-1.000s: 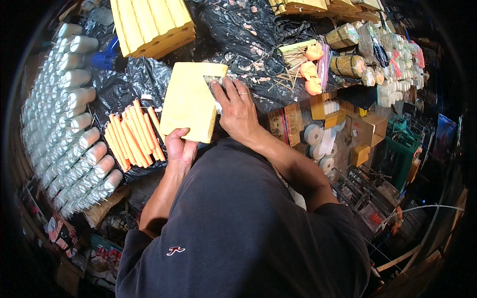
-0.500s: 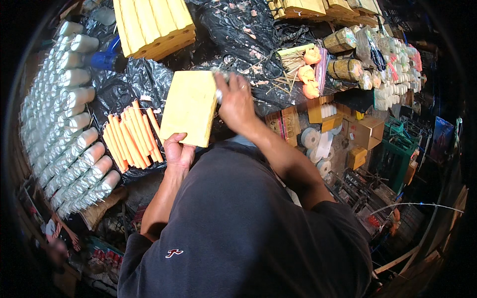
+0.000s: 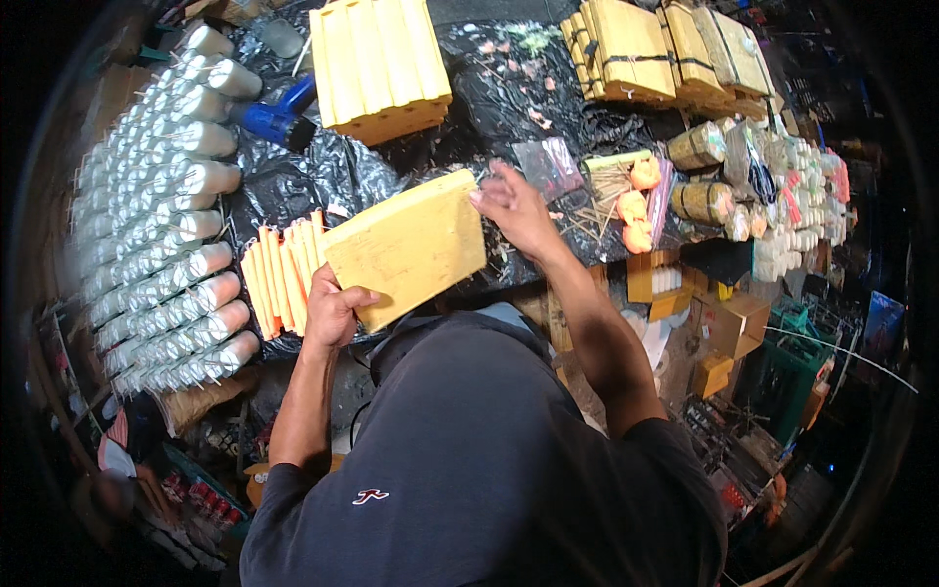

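Note:
My left hand [image 3: 335, 308] is closed on the lower left corner of a flat yellow block [image 3: 411, 245], thumb on its upper face. The block is held tilted above the table's front edge, its right end raised. Beside its upper right corner is my right hand [image 3: 518, 210], fingers bent and apart, with nothing visible in them; whether the thumb touches the block I cannot tell. Several orange candles [image 3: 279, 274] lie side by side just left of the block, partly hidden by it. Beyond it stands a stack of grooved yellow blocks [image 3: 381, 64].
Rows of white candles [image 3: 201, 181] fill the left side, near a blue flashlight-like object [image 3: 274, 125]. Black plastic sheeting [image 3: 323, 176] covers the table. Thin sticks [image 3: 602, 201] and orange lumps [image 3: 636, 207] lie right, below strapped yellow blocks [image 3: 636, 59]. A cardboard box [image 3: 736, 328] stands lower right.
The yellow block has swung from upright to slanting, its far end now to the right. My right hand has moved right with its fingers more spread. The whole view has shifted.

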A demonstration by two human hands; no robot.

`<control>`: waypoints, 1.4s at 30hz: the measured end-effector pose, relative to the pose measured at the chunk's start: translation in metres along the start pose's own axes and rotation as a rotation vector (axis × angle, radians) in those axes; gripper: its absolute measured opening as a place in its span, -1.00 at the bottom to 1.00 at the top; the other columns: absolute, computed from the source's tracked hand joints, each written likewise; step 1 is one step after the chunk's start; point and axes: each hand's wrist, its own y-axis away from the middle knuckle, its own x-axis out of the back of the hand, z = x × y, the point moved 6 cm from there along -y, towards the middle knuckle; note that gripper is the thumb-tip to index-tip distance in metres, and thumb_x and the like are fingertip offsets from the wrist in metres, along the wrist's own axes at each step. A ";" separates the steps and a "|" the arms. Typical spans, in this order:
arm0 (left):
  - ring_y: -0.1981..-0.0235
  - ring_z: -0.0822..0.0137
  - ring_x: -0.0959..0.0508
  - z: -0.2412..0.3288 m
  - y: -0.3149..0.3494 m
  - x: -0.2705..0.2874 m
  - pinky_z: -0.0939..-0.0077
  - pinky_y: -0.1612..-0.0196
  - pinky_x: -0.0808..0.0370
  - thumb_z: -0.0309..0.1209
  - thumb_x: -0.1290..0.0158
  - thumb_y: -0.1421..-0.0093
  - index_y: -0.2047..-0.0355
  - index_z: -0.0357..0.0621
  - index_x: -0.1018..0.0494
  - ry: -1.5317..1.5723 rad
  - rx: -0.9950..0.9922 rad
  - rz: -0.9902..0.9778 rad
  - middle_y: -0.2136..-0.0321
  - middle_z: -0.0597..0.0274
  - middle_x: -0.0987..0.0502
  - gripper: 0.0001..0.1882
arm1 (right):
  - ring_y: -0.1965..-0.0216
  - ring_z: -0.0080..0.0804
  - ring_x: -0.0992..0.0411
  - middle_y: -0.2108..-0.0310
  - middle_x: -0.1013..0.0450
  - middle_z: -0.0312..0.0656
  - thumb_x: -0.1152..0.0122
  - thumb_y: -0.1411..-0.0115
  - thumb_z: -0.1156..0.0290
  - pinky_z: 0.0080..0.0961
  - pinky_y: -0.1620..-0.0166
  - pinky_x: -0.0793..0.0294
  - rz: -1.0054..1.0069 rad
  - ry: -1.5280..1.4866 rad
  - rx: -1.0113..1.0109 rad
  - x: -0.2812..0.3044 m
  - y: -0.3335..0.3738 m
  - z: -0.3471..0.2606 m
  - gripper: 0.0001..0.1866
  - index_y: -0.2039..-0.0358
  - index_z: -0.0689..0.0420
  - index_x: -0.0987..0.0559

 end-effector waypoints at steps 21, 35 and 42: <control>0.21 0.38 -0.68 0.207 -0.154 -0.033 0.48 0.15 -0.58 -0.25 -0.22 -0.34 -0.11 -0.44 -0.55 -0.675 -0.545 0.184 0.15 0.09 -0.71 -0.50 | 0.32 -0.37 -0.66 0.19 -0.65 0.03 -0.11 -0.51 0.28 -0.39 0.28 -0.70 -0.007 -0.336 0.117 -0.050 -0.105 -0.177 -0.61 -0.01 0.45 -0.56; 0.19 0.02 -0.73 0.224 -0.287 -0.015 0.19 0.10 -0.61 -0.10 -0.30 -0.21 0.11 -0.45 -0.65 -1.004 -0.464 0.475 0.22 -0.19 -0.71 -0.46 | -0.25 0.13 -0.47 -0.19 -0.51 0.23 -0.24 -0.38 -0.01 -0.06 -0.29 -0.46 0.388 0.828 0.002 -0.031 -0.208 -0.203 -0.35 -0.16 0.39 -0.57; 0.07 -0.05 -0.73 0.213 -0.265 -0.018 0.17 -0.02 -0.62 -0.14 -0.35 -0.15 0.07 -0.34 -0.68 -0.992 -0.460 0.454 0.10 -0.20 -0.70 -0.49 | -0.13 0.13 -0.56 -0.05 -0.58 0.27 -0.29 -0.35 0.01 -0.11 -0.23 -0.51 0.257 0.773 0.046 -0.035 -0.191 -0.202 -0.39 0.00 0.42 -0.66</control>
